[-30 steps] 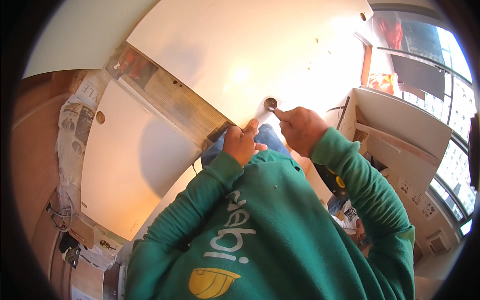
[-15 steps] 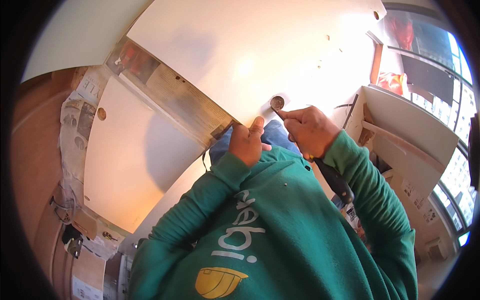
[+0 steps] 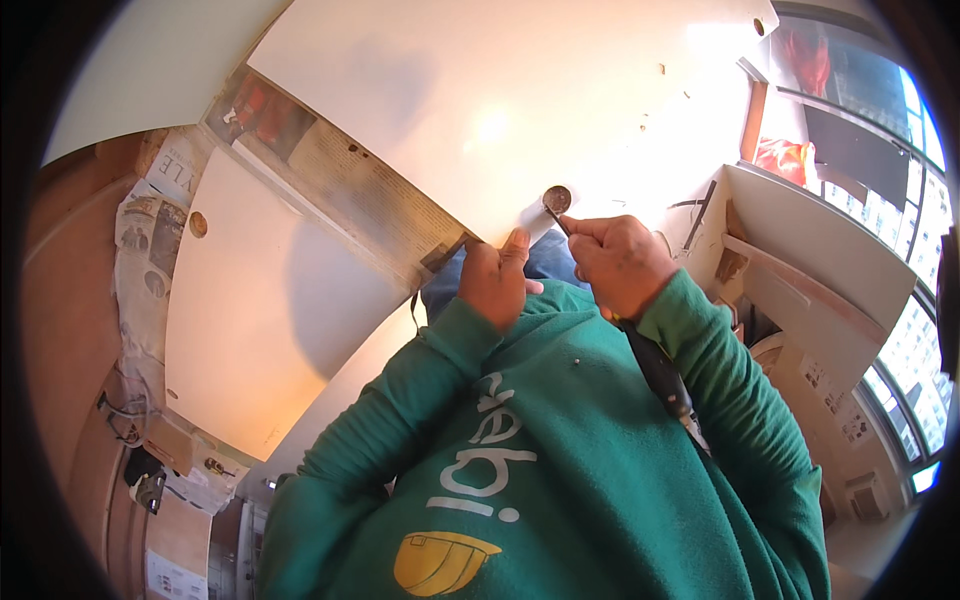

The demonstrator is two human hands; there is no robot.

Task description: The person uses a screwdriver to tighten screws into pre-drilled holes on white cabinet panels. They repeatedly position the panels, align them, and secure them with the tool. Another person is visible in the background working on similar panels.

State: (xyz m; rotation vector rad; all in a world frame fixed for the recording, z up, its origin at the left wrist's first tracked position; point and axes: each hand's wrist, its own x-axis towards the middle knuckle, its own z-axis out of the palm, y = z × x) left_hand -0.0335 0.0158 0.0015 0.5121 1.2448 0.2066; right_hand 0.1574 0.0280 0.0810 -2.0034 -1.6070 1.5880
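A large white panel (image 3: pixel 440 110) lies across in front of me, with a round recessed hole (image 3: pixel 557 199) near its closest edge. My right hand (image 3: pixel 625 262) is closed round a chisel-like tool, its thin dark blade tip at the near side of the hole. The tool's black handle (image 3: pixel 658 372), with a little yellow by my fingers, runs back over my sweatshirt toward the right forearm. My left hand (image 3: pixel 495 282) grips the panel's near edge left of the hole, thumb on top; the other fingers are mostly hidden.
Small chips (image 3: pixel 643 127) lie on the panel. To the left is a second white panel (image 3: pixel 250 310) with a round hole, beside printed paper (image 3: pixel 370 190). White boards (image 3: pixel 800 240) stand at the right by the window. Cables and a clutter of small items sit at the lower left.
The tool has shifted slightly in my right hand; its handle now reaches lower, and a metallic end shows. My left hand keeps its place on the panel edge. The view has moved a little.
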